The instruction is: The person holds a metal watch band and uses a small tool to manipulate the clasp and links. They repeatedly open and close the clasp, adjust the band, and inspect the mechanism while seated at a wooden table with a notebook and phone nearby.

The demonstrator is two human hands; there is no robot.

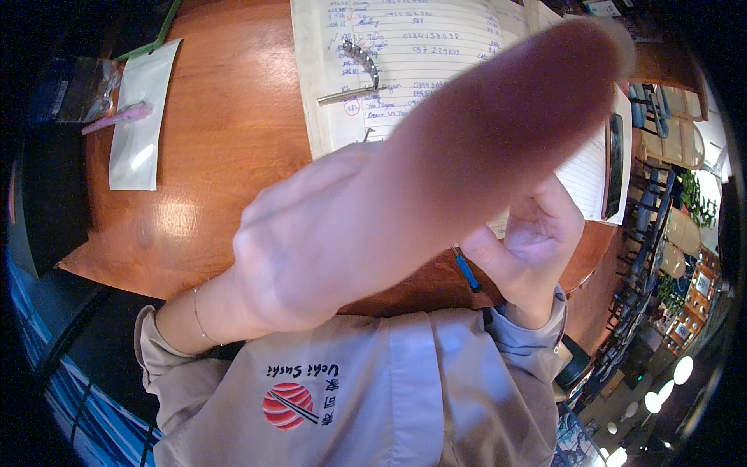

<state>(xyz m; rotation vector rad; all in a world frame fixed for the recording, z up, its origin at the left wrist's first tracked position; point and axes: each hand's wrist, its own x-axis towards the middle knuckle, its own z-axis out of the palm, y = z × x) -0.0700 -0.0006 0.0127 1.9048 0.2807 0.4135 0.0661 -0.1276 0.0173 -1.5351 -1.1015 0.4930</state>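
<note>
My left hand (303, 233) reaches up across the middle, one finger stretched out close to the camera and badly blurred. Its other fingers are mostly hidden, and I see nothing held in it. To its right, my right hand (537, 241) is palm up with thumb and fingers apart, loosely bent and partly covered by the left finger. A blue pen-like stick (467, 270) lies beside the right thumb. Beyond both hands an open notebook (327, 128) with handwritten lines lies on the wooden table (226, 86). On its page rest a curved dark-and-silver chain (362, 62) and a thin metal bar (342, 96).
A white flat pouch (136, 167) with a pink tool (117, 117) on it lies at the left, beside a clear plastic packet (89, 89). A dark, phone-like slab (615, 167) sits at the notebook's right edge. Chairs and tables (681, 140) stand farther right.
</note>
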